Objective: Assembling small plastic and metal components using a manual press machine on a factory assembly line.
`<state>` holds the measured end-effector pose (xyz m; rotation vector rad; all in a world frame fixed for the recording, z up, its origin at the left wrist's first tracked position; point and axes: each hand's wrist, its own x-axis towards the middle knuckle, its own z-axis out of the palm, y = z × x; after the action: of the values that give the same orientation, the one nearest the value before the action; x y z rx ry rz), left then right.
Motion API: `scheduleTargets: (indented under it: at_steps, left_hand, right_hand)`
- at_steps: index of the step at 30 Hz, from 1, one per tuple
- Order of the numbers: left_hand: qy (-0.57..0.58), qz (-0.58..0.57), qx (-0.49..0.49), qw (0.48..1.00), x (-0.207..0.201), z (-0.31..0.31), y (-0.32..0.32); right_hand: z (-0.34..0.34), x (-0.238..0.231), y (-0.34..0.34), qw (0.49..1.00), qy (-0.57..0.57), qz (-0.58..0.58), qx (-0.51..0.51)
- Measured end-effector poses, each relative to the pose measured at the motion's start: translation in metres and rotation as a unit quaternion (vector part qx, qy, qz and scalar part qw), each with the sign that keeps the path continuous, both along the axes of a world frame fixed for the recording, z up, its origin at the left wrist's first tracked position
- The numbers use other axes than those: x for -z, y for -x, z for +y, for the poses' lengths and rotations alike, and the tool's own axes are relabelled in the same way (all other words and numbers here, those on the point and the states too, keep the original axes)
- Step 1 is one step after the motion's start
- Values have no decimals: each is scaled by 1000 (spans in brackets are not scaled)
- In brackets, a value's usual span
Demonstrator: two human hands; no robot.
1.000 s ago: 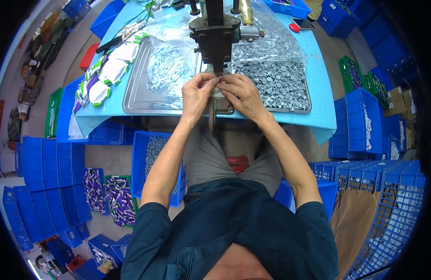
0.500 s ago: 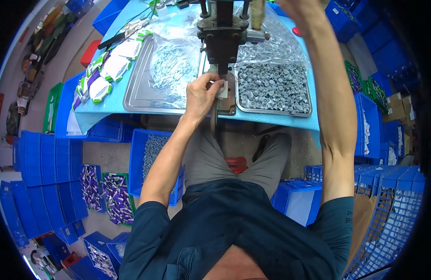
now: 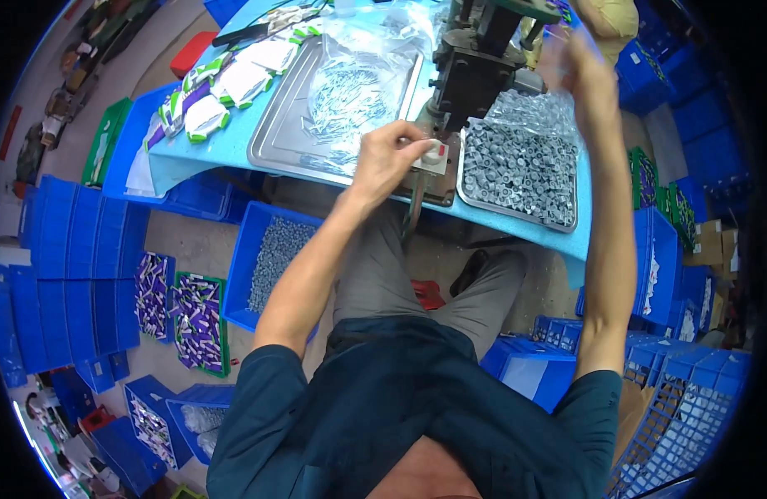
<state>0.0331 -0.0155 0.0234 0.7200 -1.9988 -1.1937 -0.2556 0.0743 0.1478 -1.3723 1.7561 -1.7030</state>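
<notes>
**Both hands at the bench press, L on the base block, R raised**

L hand (image 3: 387,158): fingers curled shut, pinching a small white block w/ red mark (image 3: 434,152) at the press base plate (image 3: 437,179). Block sits right at the foot of the dark metal press (image 3: 475,58), between the two trays, touching the plate.

R hand (image 3: 587,79): lifted up beside the press, above the far edge of the R tray. Motion-blurred, so can't tell if it's open or closed, or if anything's in it.

Trays on the light-blue tabletop (image 3: 209,154):
- L steel tray (image 3: 283,125), clear bag w/ thin metal pins (image 3: 350,91) lying in it.
- R steel tray (image 3: 570,220), packed w/ small grey cap-like parts (image 3: 516,170), crumpled clear plastic (image 3: 537,112) at its far end.

Far L of table: bunch of white packets w/ green/purple print (image 3: 225,83).

Under table edge, by person's L knee: blue bin of grey parts (image 3: 275,249). Further L on floor: bins w/ purple-white packets (image 3: 196,320), stacks of blue crates (image 3: 42,258). More blue crates (image 3: 666,249) on the R side.
</notes>
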Motion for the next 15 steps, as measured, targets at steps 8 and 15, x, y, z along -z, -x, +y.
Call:
scheduleTargets:
  at_steps: [8, 15]
  left_hand:
    - [274, -334, -28, 901, 13, -48, -102]
    - [231, -277, -49, 931, 43, -62, -83]
  right_hand:
    - [88, 140, -74, 831, -187, 521, -59]
    - [74, 141, -68, 838, -169, 514, -68]
